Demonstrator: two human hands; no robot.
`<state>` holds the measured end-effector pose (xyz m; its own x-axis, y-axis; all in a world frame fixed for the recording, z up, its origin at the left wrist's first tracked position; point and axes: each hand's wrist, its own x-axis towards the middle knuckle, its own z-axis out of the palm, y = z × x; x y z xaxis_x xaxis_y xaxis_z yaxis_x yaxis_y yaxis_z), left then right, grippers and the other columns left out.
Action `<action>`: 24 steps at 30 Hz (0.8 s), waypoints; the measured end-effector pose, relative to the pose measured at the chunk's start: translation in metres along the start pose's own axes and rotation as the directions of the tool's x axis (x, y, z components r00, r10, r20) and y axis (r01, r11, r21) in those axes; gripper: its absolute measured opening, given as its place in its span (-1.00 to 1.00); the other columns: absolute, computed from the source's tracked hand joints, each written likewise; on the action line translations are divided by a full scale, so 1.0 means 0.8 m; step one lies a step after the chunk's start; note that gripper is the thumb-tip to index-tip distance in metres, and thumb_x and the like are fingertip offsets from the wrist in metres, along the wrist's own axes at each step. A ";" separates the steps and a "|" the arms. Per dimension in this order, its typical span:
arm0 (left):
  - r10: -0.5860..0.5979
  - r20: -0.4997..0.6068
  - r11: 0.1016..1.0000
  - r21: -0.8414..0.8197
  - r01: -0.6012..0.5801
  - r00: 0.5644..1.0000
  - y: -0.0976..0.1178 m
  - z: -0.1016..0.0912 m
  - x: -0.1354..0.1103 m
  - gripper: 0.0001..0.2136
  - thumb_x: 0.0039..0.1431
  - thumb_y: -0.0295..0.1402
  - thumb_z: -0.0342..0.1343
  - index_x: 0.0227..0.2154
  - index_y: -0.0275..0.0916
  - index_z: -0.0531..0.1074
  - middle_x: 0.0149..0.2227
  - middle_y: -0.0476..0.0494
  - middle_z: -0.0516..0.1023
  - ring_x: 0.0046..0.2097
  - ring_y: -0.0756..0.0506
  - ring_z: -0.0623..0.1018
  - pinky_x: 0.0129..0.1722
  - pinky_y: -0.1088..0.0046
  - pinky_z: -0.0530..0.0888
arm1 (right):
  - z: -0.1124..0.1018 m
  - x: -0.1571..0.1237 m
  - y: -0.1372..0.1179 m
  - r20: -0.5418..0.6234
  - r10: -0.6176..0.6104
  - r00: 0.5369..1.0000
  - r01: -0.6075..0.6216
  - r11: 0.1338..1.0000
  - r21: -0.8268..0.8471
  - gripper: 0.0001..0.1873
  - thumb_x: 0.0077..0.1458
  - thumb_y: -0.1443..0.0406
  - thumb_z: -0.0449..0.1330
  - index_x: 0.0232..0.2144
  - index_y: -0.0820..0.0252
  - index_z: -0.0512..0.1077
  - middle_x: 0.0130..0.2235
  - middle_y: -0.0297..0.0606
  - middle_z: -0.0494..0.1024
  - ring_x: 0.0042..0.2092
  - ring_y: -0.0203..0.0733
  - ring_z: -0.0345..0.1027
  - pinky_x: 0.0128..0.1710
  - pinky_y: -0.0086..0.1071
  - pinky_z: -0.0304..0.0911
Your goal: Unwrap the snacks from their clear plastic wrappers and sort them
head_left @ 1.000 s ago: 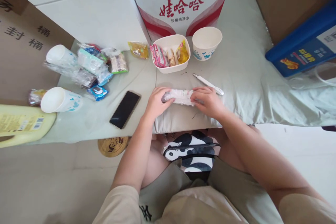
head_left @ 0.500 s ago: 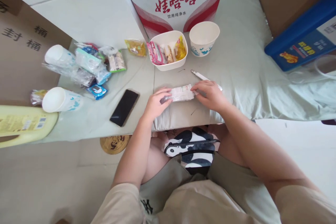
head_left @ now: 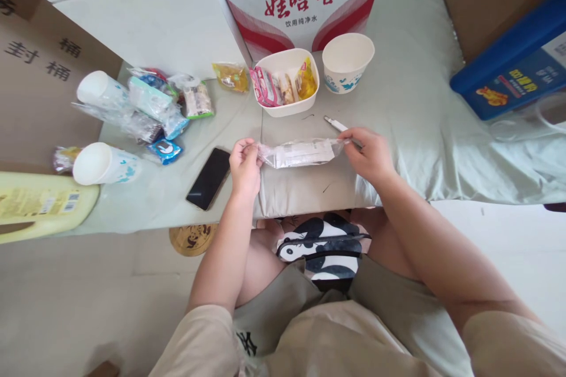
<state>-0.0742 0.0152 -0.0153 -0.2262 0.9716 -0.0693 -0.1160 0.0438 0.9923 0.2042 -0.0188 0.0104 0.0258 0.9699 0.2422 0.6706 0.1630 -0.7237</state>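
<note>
A clear plastic wrapper with a white printed packet inside is stretched level between my two hands, over the cloth-covered surface. My left hand pinches its left end, fingers closed. At the other end, my right hand grips the twisted film between thumb and fingers. Just behind my right hand lies a white pen-like tool, partly hidden by the fingers. A black phone rests to the left of my left hand.
A white tub of wrapped snacks and a paper bowl stand before a water carton. Leftward are two paper cups, several wrapped snacks and a yellow jug. A blue box stands right.
My hands have moved apart, and the wrapper's ends are now pulled out to both sides. My left hand's fingers have closed on its left end.
</note>
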 end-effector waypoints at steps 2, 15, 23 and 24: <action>-0.100 0.011 0.994 0.040 0.099 0.995 0.000 -0.005 0.003 -0.82 0.11 -0.30 0.20 -0.23 -0.12 0.39 -0.48 0.07 0.46 -0.41 0.03 0.55 -0.36 0.51 0.50 | -0.002 0.001 0.000 -0.040 0.124 0.991 -0.124 0.992 -0.006 -0.74 0.12 0.32 0.03 -0.28 0.12 0.52 -0.33 -0.21 0.59 -0.30 -0.09 0.44 -0.26 -0.24 0.31; 0.197 0.469 0.667 0.580 -0.468 0.861 0.027 0.009 -0.027 -0.89 0.13 -0.30 0.20 -0.38 -0.22 0.54 -0.24 -0.13 0.59 -0.19 -0.08 0.57 -0.09 0.36 0.49 | 0.005 -0.023 -0.023 0.128 -0.296 0.947 0.316 0.930 -0.186 -0.75 0.26 0.26 0.01 -0.24 0.10 0.50 -0.21 -0.12 0.60 -0.11 0.00 0.44 -0.04 -0.12 0.27; -0.085 0.222 0.847 0.529 -0.047 0.971 0.026 -0.006 -0.015 -0.86 -0.04 -0.32 0.27 -0.62 -0.23 0.56 -0.65 0.03 0.44 -0.53 -0.01 0.42 -0.49 0.48 0.29 | 0.024 -0.010 -0.010 0.211 -0.201 0.957 0.256 0.925 -0.280 -0.48 0.13 0.37 0.05 0.14 0.14 0.44 0.06 -0.02 0.56 0.10 0.15 0.35 0.01 -0.03 0.22; -0.095 0.213 0.844 0.535 -0.034 0.972 0.026 -0.009 -0.013 -0.87 -0.06 -0.32 0.27 -0.61 -0.23 0.57 -0.64 0.02 0.46 -0.52 -0.01 0.44 -0.48 0.47 0.30 | 0.024 -0.009 -0.009 0.218 -0.199 0.956 0.259 0.920 -0.295 -0.50 0.12 0.38 0.06 0.11 0.13 0.46 0.00 -0.03 0.58 0.06 0.15 0.36 -0.02 -0.04 0.22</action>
<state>-0.0812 0.0042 0.0056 -0.0033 0.9901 -0.1401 0.4268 0.1280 0.8952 0.1849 -0.0236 0.0019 -0.2702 0.9338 0.2344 0.8423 0.3472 -0.4123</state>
